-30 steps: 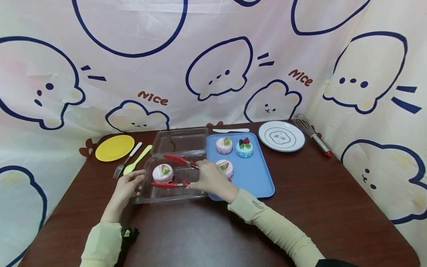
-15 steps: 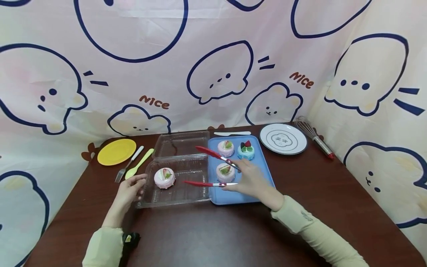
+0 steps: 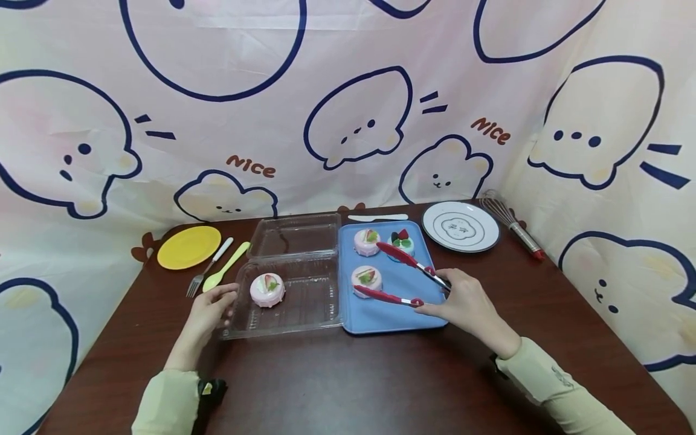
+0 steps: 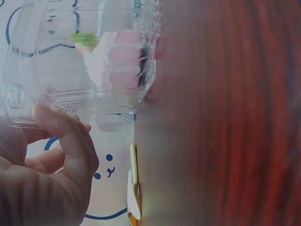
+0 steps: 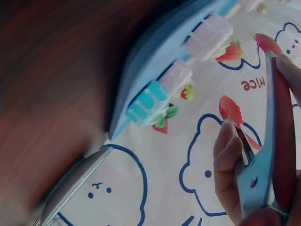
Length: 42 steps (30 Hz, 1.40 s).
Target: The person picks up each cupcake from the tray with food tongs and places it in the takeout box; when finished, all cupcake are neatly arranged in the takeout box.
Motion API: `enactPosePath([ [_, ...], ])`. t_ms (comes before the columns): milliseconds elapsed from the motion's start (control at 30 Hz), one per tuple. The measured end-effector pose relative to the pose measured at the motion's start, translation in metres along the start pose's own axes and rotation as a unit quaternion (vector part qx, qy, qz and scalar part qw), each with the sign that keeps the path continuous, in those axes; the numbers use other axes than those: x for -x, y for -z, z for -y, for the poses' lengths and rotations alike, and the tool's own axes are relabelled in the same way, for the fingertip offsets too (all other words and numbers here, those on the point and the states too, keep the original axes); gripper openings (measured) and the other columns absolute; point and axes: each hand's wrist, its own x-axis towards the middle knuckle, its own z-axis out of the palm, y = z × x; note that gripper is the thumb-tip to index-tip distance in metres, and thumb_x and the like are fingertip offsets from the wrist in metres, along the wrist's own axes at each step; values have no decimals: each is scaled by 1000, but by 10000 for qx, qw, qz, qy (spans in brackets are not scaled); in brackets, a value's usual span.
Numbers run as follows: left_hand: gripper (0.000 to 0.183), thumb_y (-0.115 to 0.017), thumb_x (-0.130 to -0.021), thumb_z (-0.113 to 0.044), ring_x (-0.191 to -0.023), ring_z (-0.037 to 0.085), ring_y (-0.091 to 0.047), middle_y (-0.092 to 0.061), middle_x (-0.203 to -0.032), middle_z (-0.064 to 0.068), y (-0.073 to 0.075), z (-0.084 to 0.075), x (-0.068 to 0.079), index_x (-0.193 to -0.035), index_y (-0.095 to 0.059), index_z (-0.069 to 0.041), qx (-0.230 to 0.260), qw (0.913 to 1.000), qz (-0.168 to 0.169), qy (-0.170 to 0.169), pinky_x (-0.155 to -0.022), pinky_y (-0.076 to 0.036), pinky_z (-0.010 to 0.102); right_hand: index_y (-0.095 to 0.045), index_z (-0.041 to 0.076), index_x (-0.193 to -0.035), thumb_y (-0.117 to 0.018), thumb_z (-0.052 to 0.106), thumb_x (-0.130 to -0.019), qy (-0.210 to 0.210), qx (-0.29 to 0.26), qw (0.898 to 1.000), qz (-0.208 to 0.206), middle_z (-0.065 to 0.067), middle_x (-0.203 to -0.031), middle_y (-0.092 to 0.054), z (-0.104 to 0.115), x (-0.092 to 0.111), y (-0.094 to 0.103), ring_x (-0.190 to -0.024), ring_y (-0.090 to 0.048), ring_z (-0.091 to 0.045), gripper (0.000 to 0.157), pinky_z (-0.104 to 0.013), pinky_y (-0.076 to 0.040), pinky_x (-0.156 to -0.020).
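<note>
My right hand (image 3: 470, 305) grips red-tipped metal tongs (image 5: 282, 141) above the right part of the blue tray (image 3: 399, 314). The tongs' arms are spread with nothing between their tips, and they overlap the tray's cakes in the head view. On the tray sit two pink toy cakes, one at the back (image 3: 365, 242) and one nearer (image 3: 367, 276), and a blue cake (image 5: 148, 103) topped with berries. My left hand (image 3: 209, 314) pinches the left rim of an open clear plastic container (image 3: 312, 308). Another pink cake (image 3: 267, 290) sits inside, at its left.
A yellow plate (image 3: 189, 248), a fork (image 3: 209, 266) and a pale green spoon (image 3: 225, 269) lie at the left. Behind the tray is a white knife (image 3: 377, 217). A white plate (image 3: 462, 226) and a whisk (image 3: 513, 226) lie at the back right.
My right hand has moved right with the tongs, from over the plastic container to over the blue tray. The left hand and the cakes have stayed in place.
</note>
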Motion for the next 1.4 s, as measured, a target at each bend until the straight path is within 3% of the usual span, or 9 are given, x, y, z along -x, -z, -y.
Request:
enactPosePath([
  [233, 42, -45, -96, -24, -63, 14, -45, -45, -78, 4, 1, 2, 0, -131, -43, -1, -11, 10000, 30, 2, -52, -44, 27, -61, 1, -107, -81, 52, -54, -369, 203, 9975, 575, -11, -96, -62, -3, 2, -6, -73, -52, -16, 76, -32, -52, -63],
  [467, 41, -45, -95, -23, -63, 14, -46, -46, -78, 4, -1, 2, 0, -130, -44, -1, 30, 10000, -24, 22, -52, -44, 27, -63, 1, -105, -80, 51, -56, -413, 368, 9951, 818, -7, -84, -61, -6, -3, -16, -66, -48, -14, 72, -25, -46, -55],
  [733, 42, -44, -96, -24, -65, 13, -46, -45, -83, 5, 0, 1, -1, -131, -42, -2, -21, 10000, 5, 23, -53, -45, 26, -64, 1, -102, -80, 51, -57, -254, 436, 9961, 719, -6, -79, -60, -6, -5, -20, -62, -45, -13, 69, -22, -41, -51],
  [1400, 41, -44, -96, -22, -63, 11, -46, -45, -83, 4, 1, 2, -1, -131, -43, -1, 93, 10000, 21, -13, -52, -44, 25, -64, 2, -105, -79, 51, -59, -270, 313, 9969, 669, -7, -86, -62, -11, -4, -15, -65, -47, -13, 69, -24, -41, -53],
])
